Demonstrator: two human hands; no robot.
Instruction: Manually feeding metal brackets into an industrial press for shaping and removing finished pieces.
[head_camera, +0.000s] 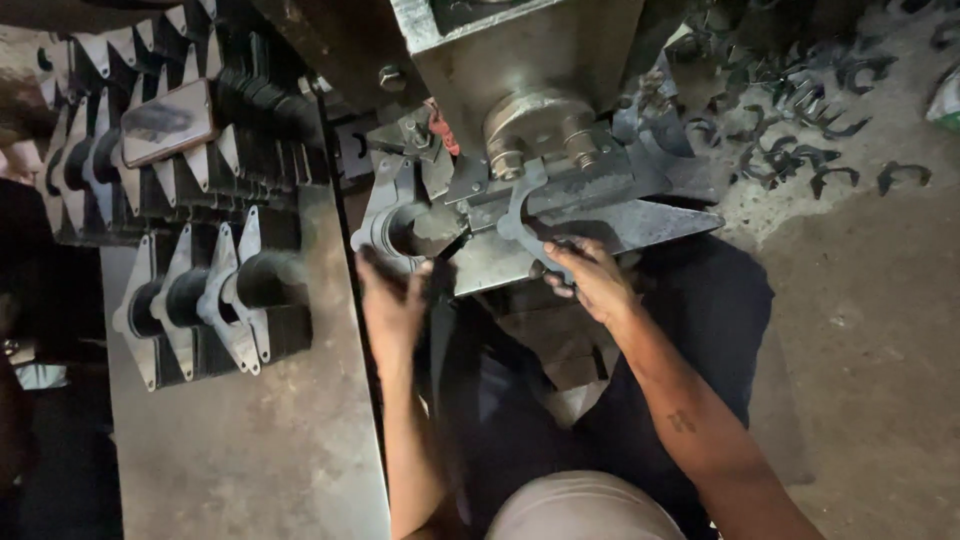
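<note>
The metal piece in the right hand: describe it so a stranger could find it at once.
Start at the grey press at top centre. Just below its round cylinder, the right hand holds a flat curved metal piece. Unlike the stacked blanks on the left, it is single and hook-shaped.

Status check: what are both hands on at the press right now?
Left hand at the blank stack, grip unclear. Right hand gripping a forked blank under the press head. Nothing between them.

Press head (530, 110) crowds above; stacked brackets (200, 300) block left; floor (860, 300) right open.
</note>
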